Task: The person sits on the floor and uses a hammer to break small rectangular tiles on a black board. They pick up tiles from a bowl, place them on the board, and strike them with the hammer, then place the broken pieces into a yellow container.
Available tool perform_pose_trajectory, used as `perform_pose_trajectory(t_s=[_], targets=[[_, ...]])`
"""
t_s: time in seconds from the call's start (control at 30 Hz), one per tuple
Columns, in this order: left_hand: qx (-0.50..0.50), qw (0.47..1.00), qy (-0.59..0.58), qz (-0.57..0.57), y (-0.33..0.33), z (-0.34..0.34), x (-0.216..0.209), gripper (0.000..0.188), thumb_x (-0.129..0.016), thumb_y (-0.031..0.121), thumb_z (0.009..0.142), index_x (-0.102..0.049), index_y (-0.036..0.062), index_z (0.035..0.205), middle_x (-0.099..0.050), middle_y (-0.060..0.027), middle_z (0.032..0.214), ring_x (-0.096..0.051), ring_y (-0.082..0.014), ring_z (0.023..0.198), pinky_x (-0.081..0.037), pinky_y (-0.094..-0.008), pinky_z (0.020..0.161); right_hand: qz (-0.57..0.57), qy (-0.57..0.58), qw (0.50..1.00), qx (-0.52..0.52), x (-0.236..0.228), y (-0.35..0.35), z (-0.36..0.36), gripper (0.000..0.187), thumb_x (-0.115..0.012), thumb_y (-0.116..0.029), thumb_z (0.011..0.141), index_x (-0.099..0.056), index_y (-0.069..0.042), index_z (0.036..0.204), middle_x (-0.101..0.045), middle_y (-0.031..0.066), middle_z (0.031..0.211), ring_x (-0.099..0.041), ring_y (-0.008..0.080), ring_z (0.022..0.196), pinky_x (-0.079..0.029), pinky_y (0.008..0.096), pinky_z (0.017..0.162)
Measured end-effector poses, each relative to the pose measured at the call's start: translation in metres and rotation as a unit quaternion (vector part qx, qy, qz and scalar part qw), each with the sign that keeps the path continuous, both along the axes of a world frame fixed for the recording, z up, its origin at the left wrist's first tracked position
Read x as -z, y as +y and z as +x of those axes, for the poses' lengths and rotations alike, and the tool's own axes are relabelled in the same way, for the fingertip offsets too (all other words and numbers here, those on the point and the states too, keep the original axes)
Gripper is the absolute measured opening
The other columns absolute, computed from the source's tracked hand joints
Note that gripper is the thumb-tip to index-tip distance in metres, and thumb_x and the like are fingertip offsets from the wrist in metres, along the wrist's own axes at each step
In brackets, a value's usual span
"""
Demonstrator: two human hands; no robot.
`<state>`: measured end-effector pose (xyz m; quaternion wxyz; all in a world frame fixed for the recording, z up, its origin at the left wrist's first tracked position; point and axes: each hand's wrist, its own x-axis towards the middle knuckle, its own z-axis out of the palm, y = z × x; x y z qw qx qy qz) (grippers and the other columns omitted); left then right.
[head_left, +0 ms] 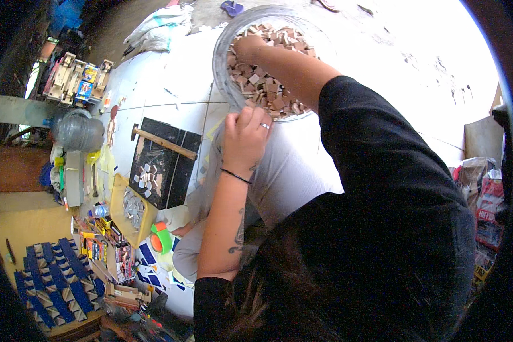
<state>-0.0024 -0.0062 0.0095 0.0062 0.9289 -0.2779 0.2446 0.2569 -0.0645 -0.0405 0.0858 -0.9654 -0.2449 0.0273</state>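
A wide, clear round tub (221, 68) at the top middle holds a heap of small brown wooden squares (271, 94). My right hand (248, 49) reaches across into the far left of the heap; its fingers are buried among the squares. At the near rim, my left hand (245, 139), with a ring and a dark wristband, has its fingers curled over the edge of the tub. Left of it, a hammer (168, 143) lies across a black slab (176, 176). Small silvery metal pieces (147, 178) are scattered on that slab.
Beside the slab is a yellow tray (118, 202) of metal pieces. A green and orange tape roll (161, 238) lies near blue scraps (148, 255). Blue-and-beige assembled rows (60, 282) sit lower left; a white sack (159, 28) and purple flip-flop (232, 8) lie farther off.
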Motion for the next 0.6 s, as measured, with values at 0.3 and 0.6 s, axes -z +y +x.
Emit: perform_pose_trajectory(t_s=[0.3,0.6], targets=[[0.006,1.0,-0.023,0.002,0.002,0.001,0.004,0.011,-0.062,0.021,0.074,-0.06,0.0135,0.081,-0.051,0.0027,0.085,-0.048,-0.0145,0.093,-0.035,-0.0329,0.078,0.338,0.264,0.893,0.138,-0.016,-0.024,0.038,0.018,-0.057,-0.022,0.085,-0.063,-0.006,0.085,-0.064,0.0095,0.07,-0.064,0.0194,0.062,-0.048,0.0271,0.048],[0.01,0.999,-0.035,0.001,0.004,0.001,0.004,0.009,-0.061,0.021,0.076,-0.059,0.0136,0.08,-0.053,0.0029,0.086,-0.049,-0.0138,0.095,-0.035,-0.0327,0.078,0.687,0.459,0.517,0.222,0.006,-0.035,0.029,0.03,-0.055,-0.014,0.084,-0.043,0.006,0.103,-0.063,0.0146,0.084,-0.065,0.0217,0.061,-0.055,0.0222,0.045]])
